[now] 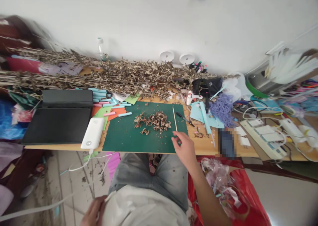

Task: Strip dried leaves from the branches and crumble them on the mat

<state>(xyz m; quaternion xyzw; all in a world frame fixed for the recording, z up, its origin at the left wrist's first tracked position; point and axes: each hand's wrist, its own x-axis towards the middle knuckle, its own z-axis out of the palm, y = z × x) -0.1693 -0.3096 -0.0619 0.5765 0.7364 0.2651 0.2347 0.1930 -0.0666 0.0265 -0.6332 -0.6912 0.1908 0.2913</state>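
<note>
With the green mat [124, 135] as the dial, the tablet [57, 120] is lying at nine o'clock on the worktop [202, 141]. Beside it, nearer the mat, the power bank [92, 132] is lying with a cable [86, 168] running down from its near end. At seven o'clock, off the worktop, the left hand [94, 210] is hanging beside the shirt [141, 206]—its fingers are bending, but I cannot tell what its grip is doing or holding. Paper rolls [99, 95] are clustering at ten o'clock. Dried stems [139, 75] are stretching across twelve o'clock. The leaves [159, 121], brown and crumpled, are sitting in a loose heap near the dial's centre, a little toward one. Between two and three, a thin stick [175, 117] is lying on the mat. At four, the right hand [183, 149] is resting over the mat's near corner—its grip is sitting slack and half curled, with nothing visible in it. Just off the mat, a pen [185, 119] is lying at half past two, and farther out the same way purple yarn [222, 110] is heaping up. At three, well apart, a power strip [263, 138] is carrying several plugs [269, 133].
</note>
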